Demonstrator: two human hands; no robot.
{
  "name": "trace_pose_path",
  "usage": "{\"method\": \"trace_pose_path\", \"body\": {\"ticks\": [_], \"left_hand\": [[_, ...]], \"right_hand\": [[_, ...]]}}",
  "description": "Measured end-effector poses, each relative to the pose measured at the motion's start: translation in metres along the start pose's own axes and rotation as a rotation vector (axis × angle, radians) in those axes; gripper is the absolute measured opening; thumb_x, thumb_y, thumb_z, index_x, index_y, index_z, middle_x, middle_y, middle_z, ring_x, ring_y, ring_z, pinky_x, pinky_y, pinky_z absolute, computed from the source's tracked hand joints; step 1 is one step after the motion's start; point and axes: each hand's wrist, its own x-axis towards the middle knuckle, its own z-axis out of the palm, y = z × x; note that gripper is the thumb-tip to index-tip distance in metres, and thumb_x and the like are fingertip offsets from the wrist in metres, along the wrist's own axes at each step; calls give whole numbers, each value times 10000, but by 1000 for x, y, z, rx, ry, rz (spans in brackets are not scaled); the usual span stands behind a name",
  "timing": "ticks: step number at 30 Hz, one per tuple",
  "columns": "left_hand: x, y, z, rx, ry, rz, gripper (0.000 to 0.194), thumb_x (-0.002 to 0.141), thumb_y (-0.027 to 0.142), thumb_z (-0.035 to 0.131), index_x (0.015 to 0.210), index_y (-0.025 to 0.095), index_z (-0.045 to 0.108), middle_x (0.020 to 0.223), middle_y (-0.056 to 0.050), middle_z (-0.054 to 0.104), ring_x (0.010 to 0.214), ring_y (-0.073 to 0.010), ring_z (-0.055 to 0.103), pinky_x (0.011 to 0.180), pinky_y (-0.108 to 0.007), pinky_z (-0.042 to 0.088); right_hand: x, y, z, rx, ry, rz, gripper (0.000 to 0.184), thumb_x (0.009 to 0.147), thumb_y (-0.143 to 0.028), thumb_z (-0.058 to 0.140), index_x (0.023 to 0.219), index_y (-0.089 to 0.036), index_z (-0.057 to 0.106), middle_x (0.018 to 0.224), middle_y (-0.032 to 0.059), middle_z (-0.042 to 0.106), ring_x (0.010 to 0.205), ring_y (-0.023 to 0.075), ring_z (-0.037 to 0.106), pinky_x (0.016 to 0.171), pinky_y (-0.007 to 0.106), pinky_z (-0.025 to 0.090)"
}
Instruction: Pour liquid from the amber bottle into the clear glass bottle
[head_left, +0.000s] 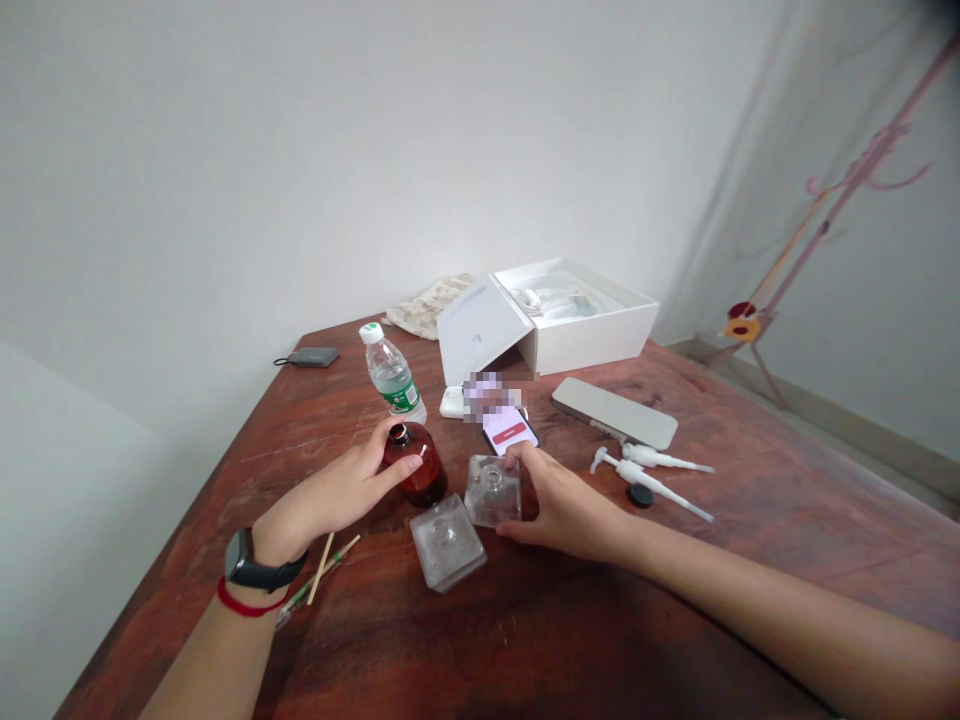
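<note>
My left hand (360, 480) wraps round an open brown bottle (424, 470), which stands upright on the wooden table. On the right, my right hand (551, 505) grips a clear square bottle (491, 492) between thumb and fingers; its neck is uncapped. Just in front of the two stands another clear square bottle (448, 543), touched by neither hand. Two white pump heads (637, 478) (664, 458) lie to the right of my right hand, beside a small black cap (640, 495).
Behind the brown bottle stands a water bottle (394, 375). A phone (511, 430), a grey flat case (615, 412) and an open white box (592, 335) are farther back. Thin sticks (322, 570) lie near my left wrist; a dark device (313, 357) is at the left edge.
</note>
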Motion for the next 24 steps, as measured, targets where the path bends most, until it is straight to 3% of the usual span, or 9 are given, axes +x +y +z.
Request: {"method": "trace_pose_path", "body": {"ticks": [12,24], "left_hand": [[0,-5,1,18,11,13,735,1050,721,402,1607,241,382,1514,-161,708,1393,-396,686,1221,-572,486],[-1,3,0,13,11,-9,773,1045,727,381,1609,199,367,1525,-207,688,1397,-419,675,1243,-616,452]], "right_hand": [[1,1,-1,-12,-24,-17,585,777,-277,895,1199,-237,492,1258,133,691,1139,332,701,981,441,540],[0,1,-1,-22,-27,-16,592,775,-295,908,1204,-233,504,1262,135,694,1164,346,706,990,451,545]]}}
